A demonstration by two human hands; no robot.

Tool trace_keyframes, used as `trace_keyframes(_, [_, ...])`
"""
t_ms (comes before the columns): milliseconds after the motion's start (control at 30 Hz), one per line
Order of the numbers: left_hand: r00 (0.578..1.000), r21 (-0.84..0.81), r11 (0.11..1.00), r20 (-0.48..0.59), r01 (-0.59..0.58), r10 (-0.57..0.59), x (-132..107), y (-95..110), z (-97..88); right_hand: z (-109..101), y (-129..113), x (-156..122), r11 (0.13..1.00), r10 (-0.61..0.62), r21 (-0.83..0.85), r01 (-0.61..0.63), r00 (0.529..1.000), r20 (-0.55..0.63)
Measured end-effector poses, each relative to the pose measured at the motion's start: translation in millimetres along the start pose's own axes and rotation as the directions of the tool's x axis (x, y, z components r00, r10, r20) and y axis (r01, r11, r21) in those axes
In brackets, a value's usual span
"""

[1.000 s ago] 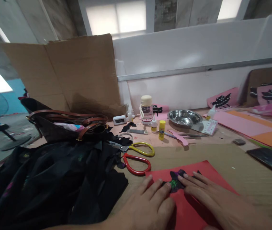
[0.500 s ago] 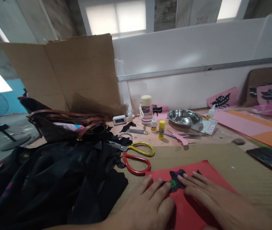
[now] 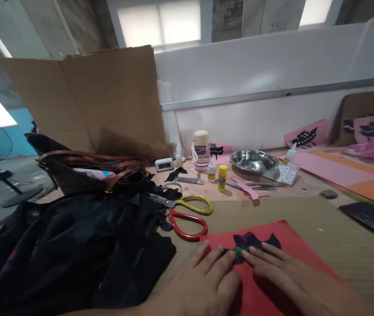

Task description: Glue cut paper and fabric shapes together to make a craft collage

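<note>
A black fabric cutout (image 3: 251,241) with green and purple glitter patches lies flat on a sheet of red paper (image 3: 282,232). My left hand (image 3: 203,276) rests on the paper's left part, fingers stretched out, its fingertips on the cutout's left side. From the right, my right hand (image 3: 279,272) lies flat with fingers extended, pressing on the cutout's middle and lower right. Both hands hide parts of the cutout. Left of the paper are scissors (image 3: 190,215) with one yellow and one red handle, their blades among black fabric (image 3: 75,245) scraps.
Behind stand a yellow glue stick (image 3: 222,179), a small glue bottle (image 3: 211,171), a water bottle (image 3: 201,151) and a metal bowl (image 3: 254,161). A phone (image 3: 371,219) lies right, near orange paper (image 3: 368,188). A brown-handled bag (image 3: 88,166) sits at left.
My right hand has slid slightly down over the cutout, uncovering its pointed upper right part. My left hand stays in place.
</note>
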State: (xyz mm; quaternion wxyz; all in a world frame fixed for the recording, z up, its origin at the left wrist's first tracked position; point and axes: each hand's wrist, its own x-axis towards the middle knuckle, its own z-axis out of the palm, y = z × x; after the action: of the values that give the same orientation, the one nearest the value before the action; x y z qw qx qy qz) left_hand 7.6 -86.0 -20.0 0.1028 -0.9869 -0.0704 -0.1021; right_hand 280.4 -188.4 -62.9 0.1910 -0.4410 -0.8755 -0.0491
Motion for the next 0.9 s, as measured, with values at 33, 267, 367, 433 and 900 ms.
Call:
trace_keyframes(33, [0.999,-0.007,1.000,0.037,-0.002,0.002,1,0,-2.1,-4,-1,0,0.998,0.042,-0.042,-0.041,0.999,0.009])
trace_keyframes(267, [0.995,-0.026,1.000,0.096,-0.002,0.005,3,1,-4.1,-32,-14,18,0.984,0.099,-0.155,-0.089,0.993,0.058])
trace_keyframes(367, [0.999,-0.032,0.999,0.050,0.005,-0.004,1,1,0.4,-34,-19,25,0.984,0.004,-0.178,0.008,0.998,0.067])
trace_keyframes(433, [1.000,-0.038,0.999,0.021,0.016,-0.015,-1,1,3.5,-34,-19,28,0.974,-0.002,-0.224,0.027,0.994,0.113])
trace_keyframes(900, [0.994,0.010,0.999,0.092,-0.051,0.050,3,0,-8.3,-43,-21,25,0.982,0.186,0.028,-0.189,0.980,0.069])
